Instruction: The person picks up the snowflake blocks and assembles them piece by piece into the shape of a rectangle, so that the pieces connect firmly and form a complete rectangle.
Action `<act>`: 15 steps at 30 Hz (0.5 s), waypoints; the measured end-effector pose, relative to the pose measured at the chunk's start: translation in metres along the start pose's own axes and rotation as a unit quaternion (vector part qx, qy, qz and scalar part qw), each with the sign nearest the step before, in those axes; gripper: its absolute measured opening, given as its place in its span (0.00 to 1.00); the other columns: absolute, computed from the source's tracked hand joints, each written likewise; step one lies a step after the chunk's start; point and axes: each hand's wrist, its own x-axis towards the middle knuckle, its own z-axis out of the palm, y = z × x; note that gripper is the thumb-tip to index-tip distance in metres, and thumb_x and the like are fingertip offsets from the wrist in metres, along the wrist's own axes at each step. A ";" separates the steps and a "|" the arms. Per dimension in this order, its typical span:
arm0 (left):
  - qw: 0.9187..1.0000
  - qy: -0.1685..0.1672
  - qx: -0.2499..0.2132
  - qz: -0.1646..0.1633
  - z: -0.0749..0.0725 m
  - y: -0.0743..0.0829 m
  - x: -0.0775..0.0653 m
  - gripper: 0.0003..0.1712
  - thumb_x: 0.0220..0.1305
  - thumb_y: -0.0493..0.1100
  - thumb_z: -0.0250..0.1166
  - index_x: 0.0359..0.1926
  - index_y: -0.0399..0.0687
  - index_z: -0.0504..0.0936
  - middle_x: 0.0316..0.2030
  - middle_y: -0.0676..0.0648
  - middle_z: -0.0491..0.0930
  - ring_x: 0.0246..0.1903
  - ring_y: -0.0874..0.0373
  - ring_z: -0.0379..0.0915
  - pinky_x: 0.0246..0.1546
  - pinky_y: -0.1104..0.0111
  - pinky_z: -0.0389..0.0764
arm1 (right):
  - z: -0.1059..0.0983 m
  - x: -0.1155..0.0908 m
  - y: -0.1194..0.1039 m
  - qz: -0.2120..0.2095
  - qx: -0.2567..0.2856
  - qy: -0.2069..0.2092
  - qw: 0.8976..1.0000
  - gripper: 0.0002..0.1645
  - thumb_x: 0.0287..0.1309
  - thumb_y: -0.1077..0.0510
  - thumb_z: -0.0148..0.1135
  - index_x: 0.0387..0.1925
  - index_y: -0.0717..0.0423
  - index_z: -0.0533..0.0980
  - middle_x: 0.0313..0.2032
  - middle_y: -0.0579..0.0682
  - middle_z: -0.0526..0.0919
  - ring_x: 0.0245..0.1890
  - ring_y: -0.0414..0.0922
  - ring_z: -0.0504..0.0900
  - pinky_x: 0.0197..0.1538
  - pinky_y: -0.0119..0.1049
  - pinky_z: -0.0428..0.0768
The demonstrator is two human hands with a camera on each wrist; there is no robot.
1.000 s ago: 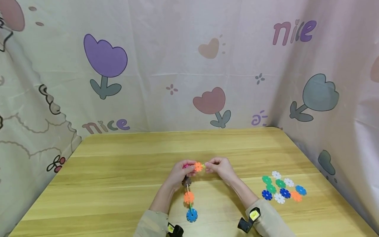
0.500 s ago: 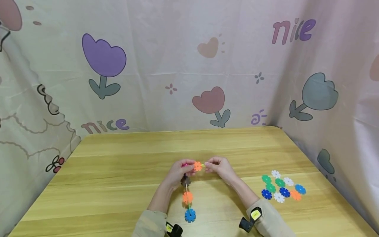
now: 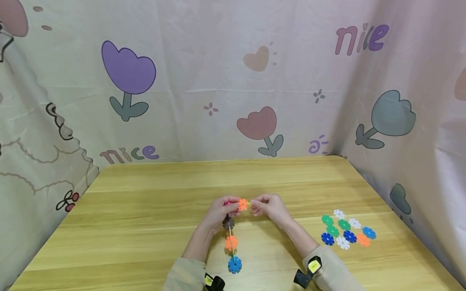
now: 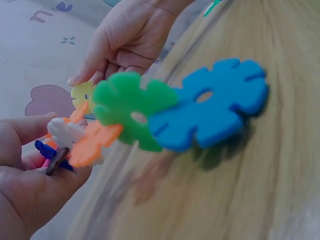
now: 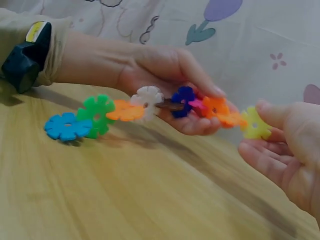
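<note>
A chain of slotted plastic snowflake discs spans my two hands above the wooden table (image 3: 164, 202). My left hand (image 3: 220, 211) pinches the chain near an orange disc (image 3: 243, 204) between thumb and fingers. At that end, my right hand (image 3: 272, 207) pinches a yellow disc (image 5: 259, 132) whose edge meets the orange; how deep it sits cannot be told. From the left hand, the chain runs through pink (image 5: 198, 107), dark blue (image 5: 183, 102), brown (image 3: 228, 223), white (image 5: 149, 93), orange (image 3: 231, 242) and green (image 4: 114, 97) discs to a light blue one (image 3: 234, 265) nearest me.
Loose discs lie spread on the right of the table: white (image 3: 339, 214), green (image 3: 344, 225), dark blue (image 3: 327, 239), orange (image 3: 363, 240) and light blue (image 3: 369, 233). A printed curtain (image 3: 193, 60) hangs behind the table and along its sides.
</note>
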 end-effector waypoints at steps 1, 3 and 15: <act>1.000 -0.001 0.000 0.000 0.000 0.000 0.000 0.17 0.63 0.30 0.54 0.51 0.22 0.70 0.30 0.48 0.78 0.28 0.61 0.76 0.34 0.72 0.78 | 0.001 0.000 0.000 -0.001 0.001 0.002 1.000 0.16 0.59 0.63 0.60 0.37 0.78 0.75 0.32 0.67 0.80 0.27 0.47 0.82 0.35 0.39 0.82; 1.000 -0.003 0.001 0.002 0.000 -0.001 0.000 0.17 0.63 0.30 0.54 0.51 0.22 0.70 0.30 0.48 0.78 0.27 0.61 0.76 0.33 0.72 0.78 | 0.002 -0.001 -0.001 -0.003 0.001 0.005 1.000 0.16 0.58 0.63 0.60 0.37 0.78 0.75 0.31 0.67 0.80 0.27 0.48 0.82 0.35 0.39 0.82; 1.000 -0.007 0.014 -0.013 -0.002 -0.003 0.000 0.22 0.66 0.41 0.56 0.55 0.29 0.72 0.35 0.47 0.80 0.27 0.60 0.76 0.32 0.71 0.77 | -0.004 0.000 0.001 0.005 -0.029 0.005 1.000 0.17 0.59 0.59 0.61 0.37 0.74 0.76 0.31 0.67 0.81 0.24 0.50 0.83 0.33 0.41 0.82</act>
